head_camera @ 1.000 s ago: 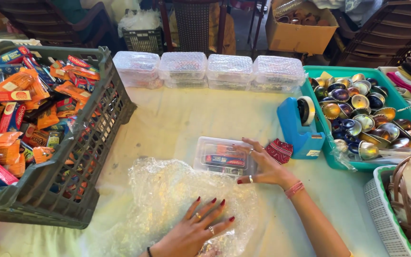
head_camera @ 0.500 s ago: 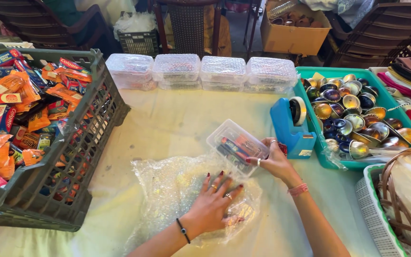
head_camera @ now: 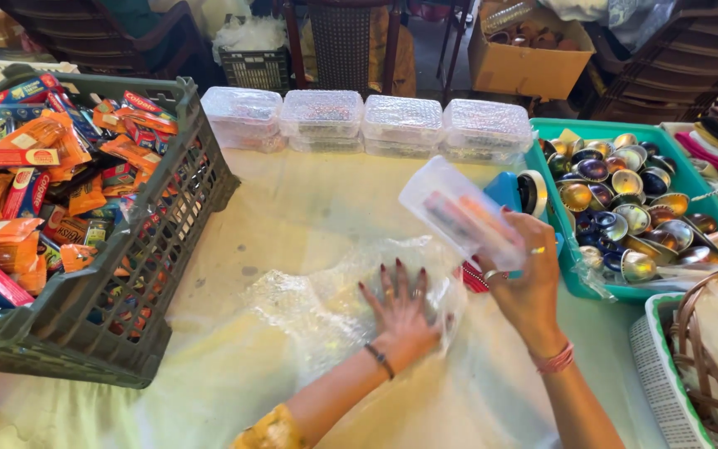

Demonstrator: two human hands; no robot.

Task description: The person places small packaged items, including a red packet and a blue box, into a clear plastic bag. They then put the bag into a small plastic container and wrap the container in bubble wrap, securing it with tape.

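Four done: I counted four wrapped boxes (head_camera: 367,123) in a row at the far edge of the table (head_camera: 292,208), each already sheathed in bubble wrap.
One in hand: I saw a fifth box (head_camera: 461,213), still bare, lifted clear of the table and tilted, just above the right side of the sheet.
Left to do: I judged this box not yet wrapped; the sheet lay open beneath it.
Left hand (head_camera: 402,312): flat on the bubble wrap (head_camera: 317,308), fingers spread wide, pressing it down.
Right hand (head_camera: 529,283): fingers curled around the box's near end, holding it up.
Box: clear rigid plastic, oblong with rounded corners, red and orange items inside.
Sheet: thin, crinkled, glossy film, dimpled all over.
Table cover: pale, smooth cloth, lightly stained.
Crate (head_camera: 126,274): dark green plastic lattice, full of orange and red packets.
Tray (head_camera: 675,166): teal plastic, holding shiny metallic round cups.
Tape dispenser (head_camera: 513,189): blue, just behind the box.
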